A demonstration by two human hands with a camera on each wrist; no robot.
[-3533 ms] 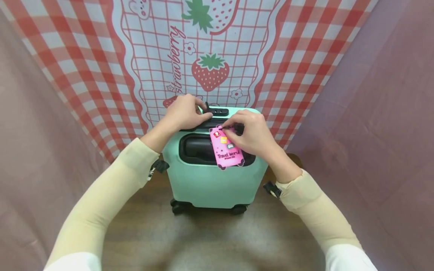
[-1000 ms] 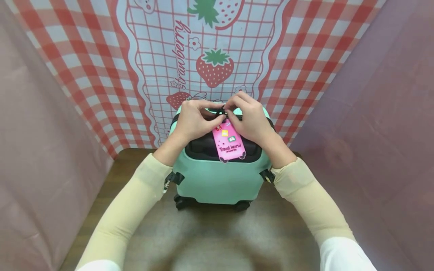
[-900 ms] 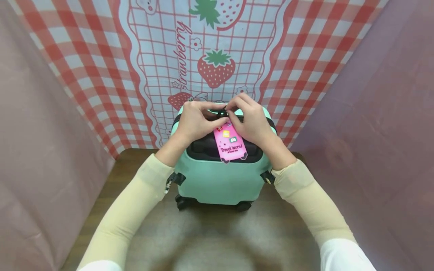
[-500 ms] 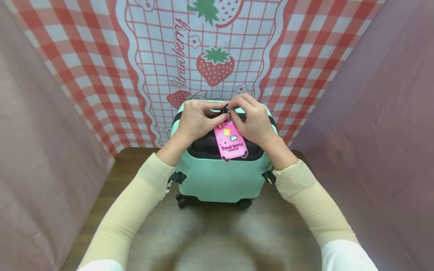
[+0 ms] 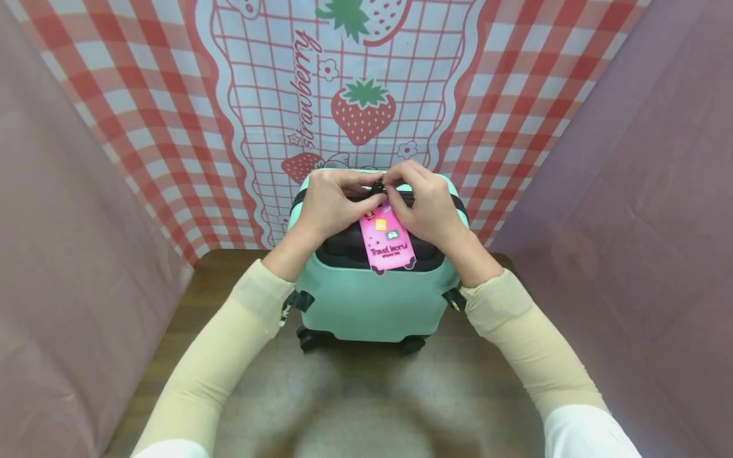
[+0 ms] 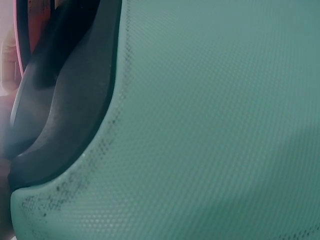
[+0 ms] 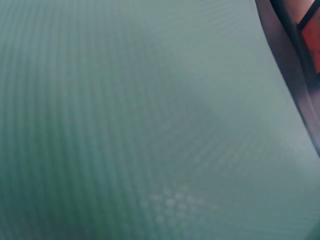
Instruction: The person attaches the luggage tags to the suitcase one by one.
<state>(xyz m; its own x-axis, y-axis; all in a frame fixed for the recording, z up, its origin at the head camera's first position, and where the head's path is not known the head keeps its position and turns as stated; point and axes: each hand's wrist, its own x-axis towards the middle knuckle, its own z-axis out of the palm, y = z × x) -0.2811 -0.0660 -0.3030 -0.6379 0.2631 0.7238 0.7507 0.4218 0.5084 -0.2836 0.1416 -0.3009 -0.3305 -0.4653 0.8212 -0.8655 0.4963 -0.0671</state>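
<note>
A mint-green suitcase [image 5: 372, 305] stands upright in the head view, its black recessed handle area facing me. A pink luggage tag [image 5: 392, 247] printed "Travel World" hangs by its black strap [image 5: 377, 186] in front of that recess. My left hand [image 5: 328, 203] pinches the strap between thumb and forefinger from the left. From the right, my right hand [image 5: 425, 202] pinches it too, the fingertips of both hands nearly meeting. Fingers partly cover the strap and the handle behind it. Both wrist views are mostly filled by the textured suitcase shell [image 6: 210, 110].
The suitcase's black wheels [image 5: 413, 345] rest on a brown wooden surface [image 5: 355, 407]. Close behind it hangs a red-and-white checked strawberry cloth [image 5: 269, 76]. Pinkish drapes [image 5: 69, 254] close in both sides.
From the earliest frame, my left hand has left the top lock area and joined my right hand at the strap. Over the last half second the tag has swung slightly left; the hands barely move.
</note>
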